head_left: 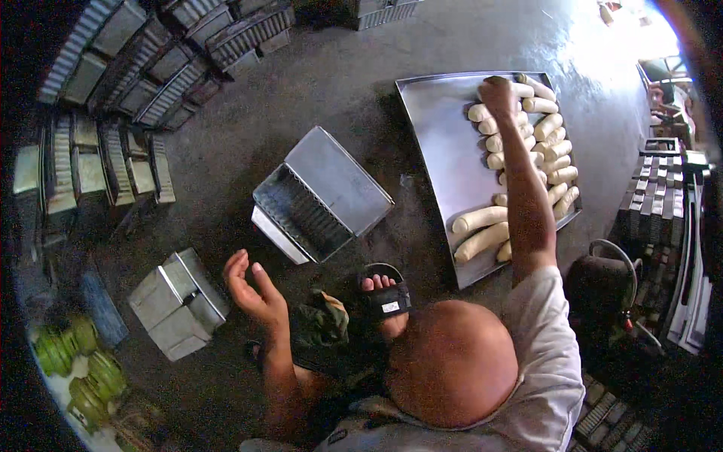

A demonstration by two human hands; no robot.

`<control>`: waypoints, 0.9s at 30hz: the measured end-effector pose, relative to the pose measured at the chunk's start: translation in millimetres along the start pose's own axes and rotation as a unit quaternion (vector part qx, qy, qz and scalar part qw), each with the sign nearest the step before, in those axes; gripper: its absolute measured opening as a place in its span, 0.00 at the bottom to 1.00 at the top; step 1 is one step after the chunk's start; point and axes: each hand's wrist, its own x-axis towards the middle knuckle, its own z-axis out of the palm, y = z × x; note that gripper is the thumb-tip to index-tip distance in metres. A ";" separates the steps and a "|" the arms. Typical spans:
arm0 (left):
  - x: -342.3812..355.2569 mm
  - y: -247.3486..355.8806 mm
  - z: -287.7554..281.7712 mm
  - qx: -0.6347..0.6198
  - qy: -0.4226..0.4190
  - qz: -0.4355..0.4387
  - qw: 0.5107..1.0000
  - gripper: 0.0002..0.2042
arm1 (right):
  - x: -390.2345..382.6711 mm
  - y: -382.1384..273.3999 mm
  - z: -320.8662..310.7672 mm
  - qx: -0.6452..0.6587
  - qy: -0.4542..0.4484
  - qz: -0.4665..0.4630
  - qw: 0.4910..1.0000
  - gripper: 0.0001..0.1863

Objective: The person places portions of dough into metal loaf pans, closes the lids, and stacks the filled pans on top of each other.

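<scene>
My right hand reaches to the far side of a large flat metal tray. Its fingers curl down around a pale dough roll, partly hidden under the hand. Many more rolls lie in rows along the tray's right side, and a few longer ones rest at its near end. My forearm hides some of them. My left hand is raised with its fingers apart, holding nothing. Beyond it on the floor sits a metal loaf pan, its ridged inside showing. A second metal pan lies beside that hand, to the left.
Stacks of metal pans fill the far left, with more pans at the right. A dark rounded object with a curved handle stands right of the tray. Green bundles lie at the lower left. A sandalled foot is nearby.
</scene>
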 end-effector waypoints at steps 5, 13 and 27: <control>-1.4 31.4 13.4 -0.113 -0.074 -0.093 0.987 0.07 | -32.8 -69.6 -135.7 0.103 0.037 -0.039 0.993 0.14; 1.1 76.8 71.1 -0.525 -0.213 -0.296 0.769 0.32 | -154.3 -157.5 -201.6 0.312 0.004 -0.107 0.944 0.16; 98.3 -18.6 37.8 -0.133 -0.109 -0.067 0.983 0.26 | -273.6 -297.4 -109.3 0.322 -0.266 -0.246 0.875 0.21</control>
